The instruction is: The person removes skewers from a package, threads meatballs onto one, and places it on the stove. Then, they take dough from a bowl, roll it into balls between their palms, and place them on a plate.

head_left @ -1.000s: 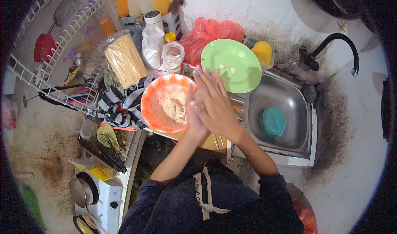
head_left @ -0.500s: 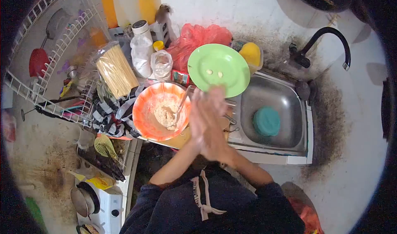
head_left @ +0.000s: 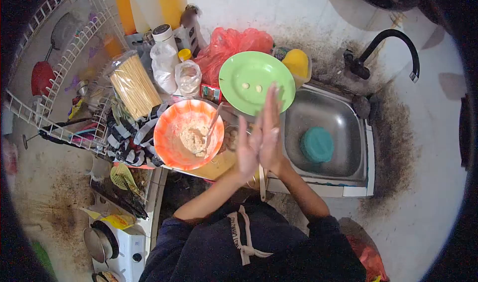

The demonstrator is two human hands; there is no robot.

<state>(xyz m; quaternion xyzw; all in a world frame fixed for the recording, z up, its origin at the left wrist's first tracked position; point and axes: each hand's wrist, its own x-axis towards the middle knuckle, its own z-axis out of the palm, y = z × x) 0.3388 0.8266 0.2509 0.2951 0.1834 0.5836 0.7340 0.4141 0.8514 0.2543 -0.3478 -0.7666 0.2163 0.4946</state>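
My left hand [head_left: 248, 150] and my right hand [head_left: 271, 137] are pressed palm to palm, fingers stretched upward and dusted with white. Whatever lies between the palms is hidden. Beyond the fingertips, a green plate [head_left: 237, 94] carries two small pale dough balls, one [head_left: 245, 86] beside the other [head_left: 258, 88]. To the left of my hands stands an orange-and-white bowl [head_left: 163, 143] with crumbly pale dough [head_left: 191, 138] in it. A spoon [head_left: 214, 122] leans inside the bowl against its right side.
A steel sink [head_left: 323, 112] with a teal tub [head_left: 317, 145] lies on the right under a black tap [head_left: 398, 33]. Behind the bowl are skewers [head_left: 134, 85], flour bags [head_left: 164, 65] and a red plastic bag [head_left: 234, 45]. A wooden board [head_left: 216, 167] and stove [head_left: 134, 242] are nearer.
My hands, still palm to palm, have turned more upright and shifted slightly right. The fingers point straighter up and look less blurred. The view has shifted slightly.
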